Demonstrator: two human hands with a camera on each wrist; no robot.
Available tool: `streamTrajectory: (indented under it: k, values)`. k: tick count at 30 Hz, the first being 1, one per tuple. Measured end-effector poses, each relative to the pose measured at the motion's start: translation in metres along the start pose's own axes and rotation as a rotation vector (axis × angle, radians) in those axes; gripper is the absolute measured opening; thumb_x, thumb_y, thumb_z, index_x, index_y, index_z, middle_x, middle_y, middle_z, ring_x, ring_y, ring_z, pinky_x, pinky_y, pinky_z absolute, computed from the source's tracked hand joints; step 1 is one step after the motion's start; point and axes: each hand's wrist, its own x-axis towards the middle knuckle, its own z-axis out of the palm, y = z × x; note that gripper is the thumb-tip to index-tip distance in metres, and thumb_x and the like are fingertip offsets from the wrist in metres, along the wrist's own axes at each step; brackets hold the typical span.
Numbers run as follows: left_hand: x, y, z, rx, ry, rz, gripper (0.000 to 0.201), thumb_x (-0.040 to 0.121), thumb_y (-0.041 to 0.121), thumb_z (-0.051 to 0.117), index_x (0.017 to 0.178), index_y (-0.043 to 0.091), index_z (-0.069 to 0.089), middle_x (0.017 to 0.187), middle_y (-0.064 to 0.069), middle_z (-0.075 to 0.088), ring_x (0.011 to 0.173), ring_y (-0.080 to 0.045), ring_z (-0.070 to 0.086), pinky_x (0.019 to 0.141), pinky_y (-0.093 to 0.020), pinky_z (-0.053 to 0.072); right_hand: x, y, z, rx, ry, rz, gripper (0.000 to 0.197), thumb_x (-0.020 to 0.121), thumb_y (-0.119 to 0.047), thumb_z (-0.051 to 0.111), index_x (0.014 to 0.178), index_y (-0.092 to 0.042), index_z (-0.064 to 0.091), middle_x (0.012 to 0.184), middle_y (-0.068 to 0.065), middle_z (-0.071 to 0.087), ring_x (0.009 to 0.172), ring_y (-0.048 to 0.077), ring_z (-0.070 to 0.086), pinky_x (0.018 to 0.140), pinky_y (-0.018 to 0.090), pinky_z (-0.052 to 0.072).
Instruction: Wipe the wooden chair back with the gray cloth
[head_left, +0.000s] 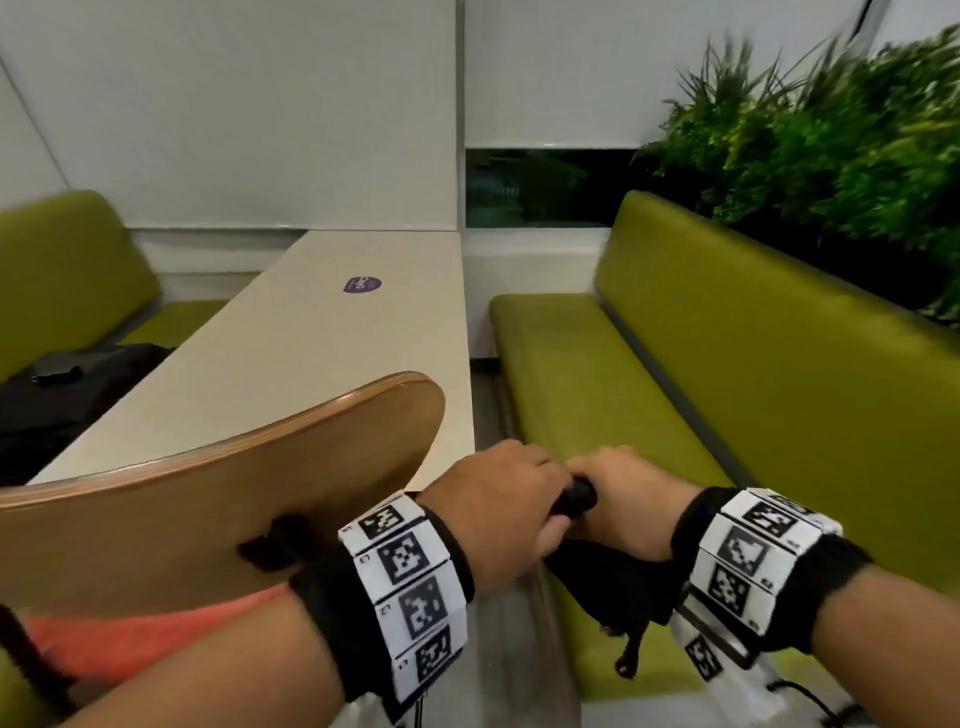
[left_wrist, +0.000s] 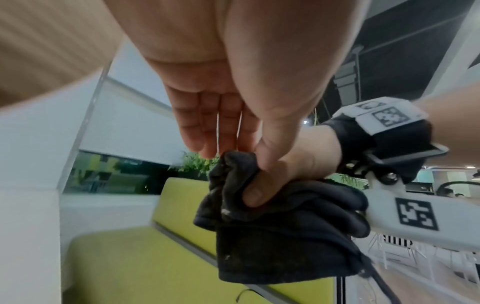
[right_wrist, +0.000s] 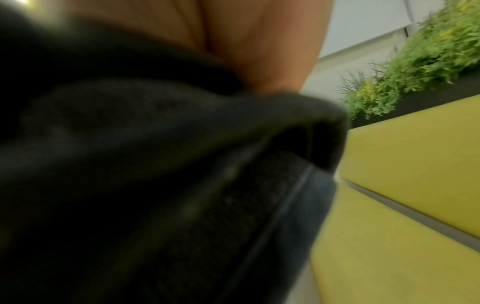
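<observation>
Right hand (head_left: 618, 499) grip closed around bunched gray cloth (left_wrist: 272, 222); left hand (head_left: 498, 506) pinches its top, beside wooden chair back (head_left: 208, 499).

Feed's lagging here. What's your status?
Right hand grips gray cloth; left hand pinches its top. Cloth off the chair back, wipe not begun. Nothing in the way.
</observation>
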Motion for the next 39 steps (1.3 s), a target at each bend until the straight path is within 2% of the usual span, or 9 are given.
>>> streamTrajectory:
  k: [6, 10, 13, 15, 20, 23, 29, 33, 39]
  values:
    - [0.051, 0.004, 0.052, -0.123, -0.116, -0.084, 0.032, 0.083, 0.037, 0.056, 0.11, 0.02, 0.058, 0.109, -0.002, 0.061, 0.104, -0.023, 0.056, 0.089, -0.04, 0.047, -0.002, 0.045, 0.014, 0.067, -0.126, 0.027, 0.025, 0.078, -0.028, 0.071, 0.094, -0.012, 0.062, 0.089, 0.006, 0.069, 0.083, 0.024, 0.064, 0.071, 0.035, 0.05]
    - [0.085, 0.011, 0.093, -0.186, -0.213, -0.142, 0.027, 0.084, 0.034, 0.054, 0.104, 0.017, 0.06, 0.103, -0.004, 0.064, 0.099, -0.024, 0.058, 0.085, -0.039, 0.046, 0.005, 0.099, 0.028, 0.229, -0.225, 0.062, 0.034, 0.073, -0.032, 0.074, 0.095, -0.024, 0.05, 0.081, -0.009, 0.06, 0.078, 0.017, 0.061, 0.061, 0.023, 0.048]
    - [0.108, 0.016, 0.124, -0.312, -0.248, -0.246, 0.034, 0.076, 0.042, 0.048, 0.097, 0.018, 0.061, 0.096, -0.002, 0.064, 0.092, -0.022, 0.059, 0.081, -0.036, 0.047, 0.007, 0.147, 0.047, 0.428, -0.296, 0.155, 0.043, 0.071, -0.033, 0.076, 0.104, -0.023, 0.05, 0.099, 0.002, 0.068, 0.088, 0.02, 0.067, 0.079, 0.039, 0.058]
    - [0.124, 0.019, 0.15, -0.428, -0.254, -0.337, 0.034, 0.071, 0.043, 0.048, 0.091, 0.019, 0.061, 0.09, -0.001, 0.065, 0.086, -0.021, 0.06, 0.078, -0.036, 0.05, 0.007, 0.178, 0.058, 0.506, -0.301, 0.197, 0.042, 0.075, -0.029, 0.076, 0.108, -0.021, 0.051, 0.107, 0.004, 0.067, 0.092, 0.02, 0.067, 0.083, 0.04, 0.057]
    - [0.159, 0.033, 0.219, -0.597, -0.277, -0.493, 0.01, 0.078, 0.029, 0.061, 0.082, 0.021, 0.057, 0.081, -0.003, 0.063, 0.078, -0.022, 0.059, 0.067, -0.031, 0.048, 0.01, 0.245, 0.091, 0.716, -0.309, 0.319, 0.033, 0.077, -0.012, 0.069, 0.102, -0.024, 0.054, 0.104, 0.005, 0.066, 0.085, 0.022, 0.065, 0.077, 0.038, 0.054]
    - [0.176, 0.041, 0.26, -0.647, -0.292, -0.567, 0.012, 0.08, 0.026, 0.062, 0.076, 0.024, 0.05, 0.077, -0.001, 0.058, 0.073, -0.02, 0.054, 0.062, -0.025, 0.038, 0.014, 0.278, 0.115, 0.801, -0.288, 0.377, 0.033, 0.078, -0.004, 0.067, 0.1, -0.026, 0.055, 0.099, 0.005, 0.067, 0.078, 0.018, 0.064, 0.066, 0.026, 0.052]
    - [0.2, 0.04, 0.339, -0.732, -0.272, -0.767, 0.023, 0.078, 0.025, 0.064, 0.065, 0.029, 0.046, 0.063, 0.006, 0.054, 0.062, -0.016, 0.052, 0.051, -0.023, 0.034, 0.037, 0.327, 0.174, 0.65, -0.115, 0.493, 0.019, 0.078, -0.011, 0.072, 0.092, -0.021, 0.062, 0.082, 0.0, 0.07, 0.073, 0.019, 0.066, 0.063, 0.029, 0.053]
    - [0.217, 0.034, 0.377, -0.741, -0.267, -0.839, 0.01, 0.08, 0.022, 0.064, 0.076, 0.021, 0.054, 0.069, 0.0, 0.058, 0.067, -0.021, 0.054, 0.056, -0.024, 0.037, 0.064, 0.346, 0.209, 0.539, -0.04, 0.528, 0.017, 0.076, -0.015, 0.071, 0.082, -0.028, 0.062, 0.078, -0.004, 0.069, 0.07, 0.015, 0.063, 0.058, 0.021, 0.05]
    - [0.245, 0.016, 0.415, -0.543, -0.306, -0.821, 0.019, 0.082, 0.023, 0.062, 0.098, 0.014, 0.065, 0.09, -0.01, 0.067, 0.084, -0.028, 0.061, 0.067, -0.029, 0.043, 0.102, 0.367, 0.247, 0.315, -0.033, 0.509, 0.016, 0.078, -0.026, 0.07, 0.092, -0.022, 0.063, 0.096, 0.002, 0.065, 0.088, 0.025, 0.06, 0.076, 0.035, 0.052]
